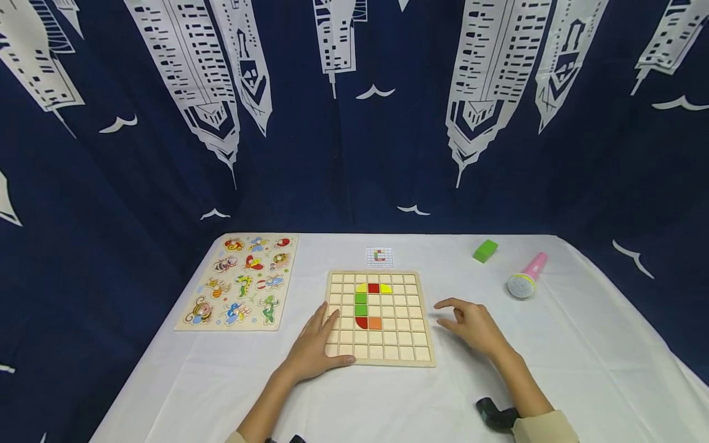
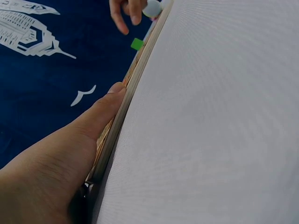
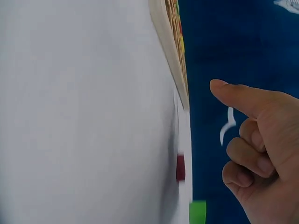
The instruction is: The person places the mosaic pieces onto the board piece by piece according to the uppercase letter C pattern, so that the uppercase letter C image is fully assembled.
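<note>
A square wooden grid board [image 1: 397, 337] lies on the table. Set in its cells are yellow quarter-round pieces [image 1: 386, 288], red pieces [image 1: 373, 288], green squares [image 1: 361, 298] and an orange square [image 1: 375, 323]. My left hand [image 1: 313, 349] rests with spread fingers on the board's left side, its thumb along the near edge; the left wrist view shows that thumb [image 2: 105, 105] on the rim. Just right of the board hovers my right hand [image 1: 471, 325], fingers loosely bent and holding nothing. A small card [image 1: 379, 257] with a similar coloured pattern lies behind the board.
An insect picture puzzle [image 1: 238, 283] lies at the left. Toward the back right are a green block [image 1: 485, 251] and a pink toy microphone [image 1: 528, 277]. A dark red piece [image 3: 181, 168] shows in the right wrist view only. A blue curtain [image 1: 343, 154] hangs behind.
</note>
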The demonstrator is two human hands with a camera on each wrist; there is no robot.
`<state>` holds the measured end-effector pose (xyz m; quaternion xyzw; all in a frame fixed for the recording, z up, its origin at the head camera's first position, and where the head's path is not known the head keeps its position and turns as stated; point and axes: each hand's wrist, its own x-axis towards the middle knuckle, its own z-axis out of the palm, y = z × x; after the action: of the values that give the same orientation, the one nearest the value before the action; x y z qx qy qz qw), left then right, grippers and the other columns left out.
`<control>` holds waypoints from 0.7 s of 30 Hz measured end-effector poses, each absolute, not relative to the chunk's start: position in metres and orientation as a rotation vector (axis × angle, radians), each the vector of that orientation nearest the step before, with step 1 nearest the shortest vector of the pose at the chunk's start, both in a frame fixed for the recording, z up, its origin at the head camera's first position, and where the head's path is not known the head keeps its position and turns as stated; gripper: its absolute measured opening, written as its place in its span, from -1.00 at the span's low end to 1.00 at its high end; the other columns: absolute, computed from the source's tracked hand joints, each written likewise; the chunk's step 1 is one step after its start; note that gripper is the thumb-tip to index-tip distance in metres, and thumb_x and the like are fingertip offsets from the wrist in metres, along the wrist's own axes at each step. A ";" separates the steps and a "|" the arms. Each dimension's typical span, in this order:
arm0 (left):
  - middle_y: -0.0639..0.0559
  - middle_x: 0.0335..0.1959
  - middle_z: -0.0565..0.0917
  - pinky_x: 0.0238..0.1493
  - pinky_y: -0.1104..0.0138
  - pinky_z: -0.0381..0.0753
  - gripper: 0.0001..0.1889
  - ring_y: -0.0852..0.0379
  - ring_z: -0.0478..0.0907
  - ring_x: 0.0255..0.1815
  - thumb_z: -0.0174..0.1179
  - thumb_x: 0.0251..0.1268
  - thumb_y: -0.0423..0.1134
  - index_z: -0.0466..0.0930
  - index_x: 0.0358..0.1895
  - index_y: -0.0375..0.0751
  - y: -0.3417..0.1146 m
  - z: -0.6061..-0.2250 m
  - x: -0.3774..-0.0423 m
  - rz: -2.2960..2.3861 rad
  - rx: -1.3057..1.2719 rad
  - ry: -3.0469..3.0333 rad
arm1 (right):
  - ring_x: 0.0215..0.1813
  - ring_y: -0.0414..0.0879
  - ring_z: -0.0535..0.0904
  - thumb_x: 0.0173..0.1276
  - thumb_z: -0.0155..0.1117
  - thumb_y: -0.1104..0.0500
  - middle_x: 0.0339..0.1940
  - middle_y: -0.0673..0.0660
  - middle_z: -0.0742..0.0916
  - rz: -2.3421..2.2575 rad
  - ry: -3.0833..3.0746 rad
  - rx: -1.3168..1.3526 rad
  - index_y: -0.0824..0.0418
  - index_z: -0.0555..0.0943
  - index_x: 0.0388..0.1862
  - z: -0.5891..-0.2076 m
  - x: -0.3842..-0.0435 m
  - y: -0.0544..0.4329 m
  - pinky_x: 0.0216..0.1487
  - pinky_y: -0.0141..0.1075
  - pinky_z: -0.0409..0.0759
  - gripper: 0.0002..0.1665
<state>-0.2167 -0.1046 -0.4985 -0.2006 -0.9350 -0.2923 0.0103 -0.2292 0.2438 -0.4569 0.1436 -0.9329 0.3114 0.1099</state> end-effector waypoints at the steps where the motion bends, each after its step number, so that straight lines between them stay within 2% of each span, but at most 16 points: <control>1: -0.17 0.48 -0.16 0.27 -0.12 0.06 0.12 -0.24 -0.12 0.42 0.18 -0.18 0.46 0.05 0.44 -0.12 -0.105 -0.498 -0.217 -0.916 -0.625 -2.918 | -0.69 -0.30 0.09 0.08 0.43 0.21 -0.78 -0.11 0.27 0.909 -2.735 0.412 0.10 0.66 -0.18 -0.458 -0.228 0.252 -0.67 -0.40 0.16 -0.72; 10: -0.17 0.48 -0.16 0.27 -0.12 0.06 0.13 -0.24 -0.12 0.42 0.17 -0.20 0.47 0.05 0.44 -0.11 -0.106 -0.500 -0.218 -0.917 -0.618 -2.919 | -0.69 -0.28 0.10 0.04 0.43 0.25 -0.77 -0.09 0.29 0.865 -2.762 0.333 0.13 0.65 -0.17 -0.464 -0.221 0.294 -0.68 -0.39 0.13 -0.68; 16: -0.16 0.48 -0.16 0.27 -0.12 0.06 0.13 -0.24 -0.12 0.42 0.17 -0.20 0.48 0.05 0.44 -0.11 -0.106 -0.501 -0.218 -0.918 -0.619 -2.917 | -0.67 -0.30 0.12 0.03 0.43 0.30 -0.76 -0.10 0.31 0.850 -2.779 0.361 0.11 0.64 -0.17 -0.470 -0.223 0.299 -0.65 -0.40 0.14 -0.66; 21: -0.16 0.48 -0.16 0.27 -0.12 0.06 0.13 -0.23 -0.13 0.42 0.17 -0.20 0.48 0.05 0.44 -0.11 -0.105 -0.502 -0.218 -0.927 -0.618 -2.918 | -0.67 -0.30 0.11 0.05 0.43 0.26 -0.76 -0.10 0.31 0.848 -2.798 0.367 0.13 0.64 -0.14 -0.473 -0.228 0.296 -0.65 -0.40 0.13 -0.67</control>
<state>-0.2182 -0.1053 -0.5016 -0.1980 -0.9342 -0.2966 0.0091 -0.2282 0.2956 -0.4725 0.1238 -0.9451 0.2865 0.0971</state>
